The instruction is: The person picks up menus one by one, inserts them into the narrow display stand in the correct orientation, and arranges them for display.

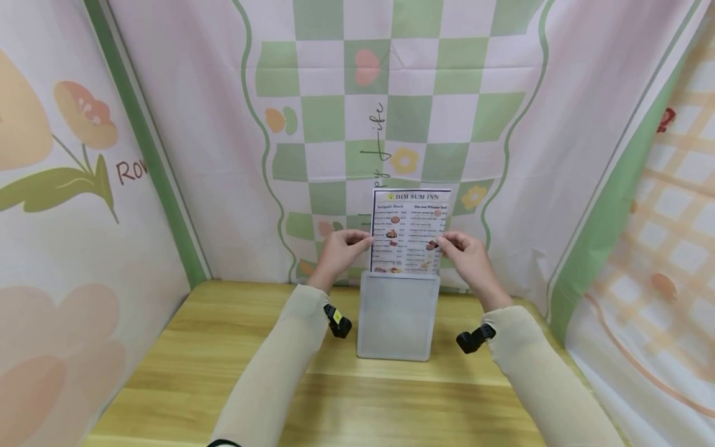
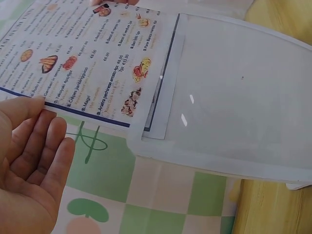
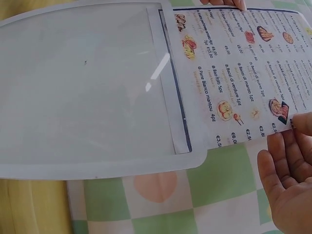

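Observation:
A printed menu sheet [image 1: 410,230] headed "DIM SUM INN" stands upright, its lower end inside the top of a clear, pale-framed sign holder [image 1: 398,320]. On the sheet's left edge, my left hand [image 1: 341,253] pinches it between thumb and fingers. My right hand [image 1: 468,257] pinches the opposite edge at about the same height. Both wrist views show the sheet's bottom strip [image 2: 163,97] behind the clear panel [image 3: 87,87], with most of the panel bare. How the holder is supported at the back is hidden.
The holder stands on a wood-grain table [image 1: 240,347]. Close behind it hangs a green-and-white checkered cloth [image 1: 368,118]. Patterned cloth walls [image 1: 72,236] enclose the table on the left and right. A small black camera is strapped to each wrist.

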The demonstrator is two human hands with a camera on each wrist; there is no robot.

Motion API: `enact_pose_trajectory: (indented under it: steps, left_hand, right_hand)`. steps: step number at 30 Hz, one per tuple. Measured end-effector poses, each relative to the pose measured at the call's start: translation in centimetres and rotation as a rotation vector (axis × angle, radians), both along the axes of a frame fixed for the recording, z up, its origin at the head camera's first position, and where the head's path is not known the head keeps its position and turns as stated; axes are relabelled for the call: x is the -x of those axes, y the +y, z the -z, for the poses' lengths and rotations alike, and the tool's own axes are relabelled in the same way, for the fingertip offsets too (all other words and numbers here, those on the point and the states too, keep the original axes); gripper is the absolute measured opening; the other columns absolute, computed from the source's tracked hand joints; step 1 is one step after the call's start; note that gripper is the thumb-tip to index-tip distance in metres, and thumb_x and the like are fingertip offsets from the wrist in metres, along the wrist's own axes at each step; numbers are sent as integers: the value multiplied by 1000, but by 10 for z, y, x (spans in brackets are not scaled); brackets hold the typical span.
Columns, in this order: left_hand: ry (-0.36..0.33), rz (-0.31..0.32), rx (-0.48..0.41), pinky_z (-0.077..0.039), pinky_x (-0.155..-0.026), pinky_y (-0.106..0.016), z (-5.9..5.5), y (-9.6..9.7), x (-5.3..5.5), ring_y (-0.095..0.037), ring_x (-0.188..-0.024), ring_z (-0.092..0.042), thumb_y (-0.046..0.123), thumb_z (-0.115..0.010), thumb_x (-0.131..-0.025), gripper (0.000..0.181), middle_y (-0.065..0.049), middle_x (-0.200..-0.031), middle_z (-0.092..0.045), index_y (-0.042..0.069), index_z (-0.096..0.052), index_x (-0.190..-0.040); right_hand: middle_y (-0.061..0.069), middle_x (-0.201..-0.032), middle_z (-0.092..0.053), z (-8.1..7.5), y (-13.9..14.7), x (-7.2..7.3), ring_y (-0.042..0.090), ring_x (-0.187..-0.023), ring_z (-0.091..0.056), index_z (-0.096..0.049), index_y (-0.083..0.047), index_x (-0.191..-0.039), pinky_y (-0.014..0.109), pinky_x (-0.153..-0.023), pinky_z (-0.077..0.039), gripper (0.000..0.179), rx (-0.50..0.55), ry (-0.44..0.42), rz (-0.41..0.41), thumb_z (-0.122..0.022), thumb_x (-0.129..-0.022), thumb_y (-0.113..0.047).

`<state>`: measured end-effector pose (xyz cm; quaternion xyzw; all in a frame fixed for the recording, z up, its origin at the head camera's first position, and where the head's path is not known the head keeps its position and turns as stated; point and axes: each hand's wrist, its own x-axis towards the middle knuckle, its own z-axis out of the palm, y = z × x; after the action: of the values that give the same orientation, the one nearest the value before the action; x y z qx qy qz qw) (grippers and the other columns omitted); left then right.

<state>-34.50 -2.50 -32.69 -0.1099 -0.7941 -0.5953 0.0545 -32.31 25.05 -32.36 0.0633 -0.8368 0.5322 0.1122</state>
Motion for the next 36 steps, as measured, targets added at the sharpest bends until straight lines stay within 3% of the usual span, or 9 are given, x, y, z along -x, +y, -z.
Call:
enact_pose_trajectory:
  steps: [15, 23, 36]
  left_hand:
    - [-25, -1, 19, -51, -88, -37, 10, 1, 0, -17, -97, -63, 32, -73, -94, 23, 2, -103, -71, 14, -75, -108]
    - [-15, -2, 28, -52, -84, -35, 22, 1, 1, -17, -94, -63, 31, -73, -94, 21, 2, -100, -71, 14, -75, -106]
    - [-40, -10, 35, -52, -83, -34, 37, 0, 0, -16, -94, -63, 33, -73, -94, 22, 3, -102, -71, 15, -76, -106]
  right_hand:
    - [16, -121, -61, 12, 3, 0, 26, -109, -56, -60, 1, -129, 42, -99, -44, 53, -22, -13, -3, -55, -102, -45]
    - [18, -122, -62, 19, 1, -2, 32, -111, -57, -60, 2, -129, 34, -95, -47, 51, -15, -25, 9, -56, -103, -42]
    - [18, -120, -62, 33, 1, -4, 29, -111, -57, -61, 2, -127, 46, -101, -44, 49, 13, -48, 0, -57, -102, -40]
